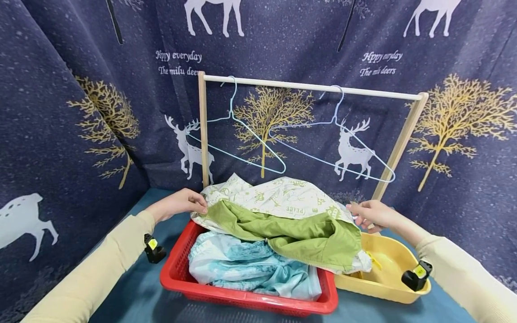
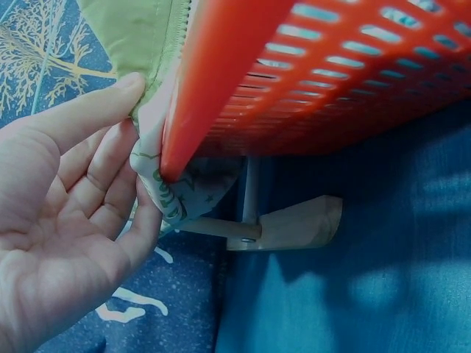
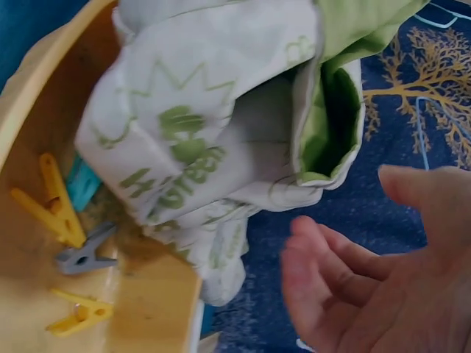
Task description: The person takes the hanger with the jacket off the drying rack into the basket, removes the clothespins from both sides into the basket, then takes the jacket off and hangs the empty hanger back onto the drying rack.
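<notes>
A jacket (image 1: 319, 237), green on one face and white with green print on the other, lies spread across the back of a red basket (image 1: 242, 297). My left hand (image 1: 181, 204) pinches its left edge; in the left wrist view, the thumb (image 2: 118, 99) presses the green cloth by the basket's rim. At the jacket's right end is my right hand (image 1: 373, 214), its fingers loosely bent. The right wrist view shows a gap between those fingers and the open-ended sleeve or hem (image 3: 331, 140), with nothing held. Light-blue clothing (image 1: 238, 260) fills the basket's front.
Behind the basket stands a rack with a white rod (image 1: 291, 84), bearing a left hanger (image 1: 231, 107) and a right hanger (image 1: 335, 114). A yellow tray (image 1: 383, 292) sits at right, partly under the jacket, with yellow clips (image 3: 55, 198) and a grey clip (image 3: 87, 254) inside.
</notes>
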### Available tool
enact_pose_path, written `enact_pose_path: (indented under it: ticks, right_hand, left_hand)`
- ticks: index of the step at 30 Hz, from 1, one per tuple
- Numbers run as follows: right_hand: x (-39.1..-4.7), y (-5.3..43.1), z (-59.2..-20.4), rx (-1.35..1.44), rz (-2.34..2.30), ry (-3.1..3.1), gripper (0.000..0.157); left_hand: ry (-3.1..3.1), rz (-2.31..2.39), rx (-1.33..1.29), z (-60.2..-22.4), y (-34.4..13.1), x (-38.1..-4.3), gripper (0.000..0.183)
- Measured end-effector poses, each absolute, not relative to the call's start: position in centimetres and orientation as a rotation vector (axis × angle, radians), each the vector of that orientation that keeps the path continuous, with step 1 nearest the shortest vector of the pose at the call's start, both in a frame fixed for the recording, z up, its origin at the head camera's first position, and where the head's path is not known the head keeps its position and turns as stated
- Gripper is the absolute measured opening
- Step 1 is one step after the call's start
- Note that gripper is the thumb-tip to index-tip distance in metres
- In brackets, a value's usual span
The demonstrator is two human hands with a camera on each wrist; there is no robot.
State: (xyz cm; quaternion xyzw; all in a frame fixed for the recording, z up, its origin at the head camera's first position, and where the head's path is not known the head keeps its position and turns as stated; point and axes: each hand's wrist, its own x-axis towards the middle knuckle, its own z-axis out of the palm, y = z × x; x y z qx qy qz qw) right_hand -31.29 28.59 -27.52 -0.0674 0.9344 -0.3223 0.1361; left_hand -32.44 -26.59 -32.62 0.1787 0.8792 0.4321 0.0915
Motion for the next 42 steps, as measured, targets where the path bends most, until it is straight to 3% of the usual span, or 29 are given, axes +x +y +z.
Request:
enact_pose_path:
  ticks: [6,9,18,25,30,42]
  right_hand:
    - [-30.8,29.2,-28.3,-0.17,-0.829,2.601,0.083]
    - [-30.8,29.4,-28.9,-0.162,-0.802,2.574,0.088]
    - [-30.7,29.5,-30.5,-0.071,-0.792,2.412,0.073]
    - [-30.9,29.6,-31.9,-0.043,-0.85,2.19,0.079]
    - [-30.9,29.2,-32.6,-0.074,-0.899,2.103,0.066]
    - [-30.4,29.9,-32.0,-0.029,-1.007,2.221,0.056]
  left_hand:
    - [2.618,1.274,0.523,-32.5,-26.6,-32.2,0.024]
    - [2.621,1.27,0.524,-32.4,-26.6,-32.2,0.024]
    - [2.61,1.288,0.525,-32.6,-26.6,-32.4,0.023]
    - [2.621,1.28,0.525,-32.7,-26.7,-32.4,0.024]
    - [2.613,1.291,0.529,-32.5,-26.7,-32.4,0.023]
    - [2.614,1.279,0.514,-32.7,-26.6,-32.5,0.024]
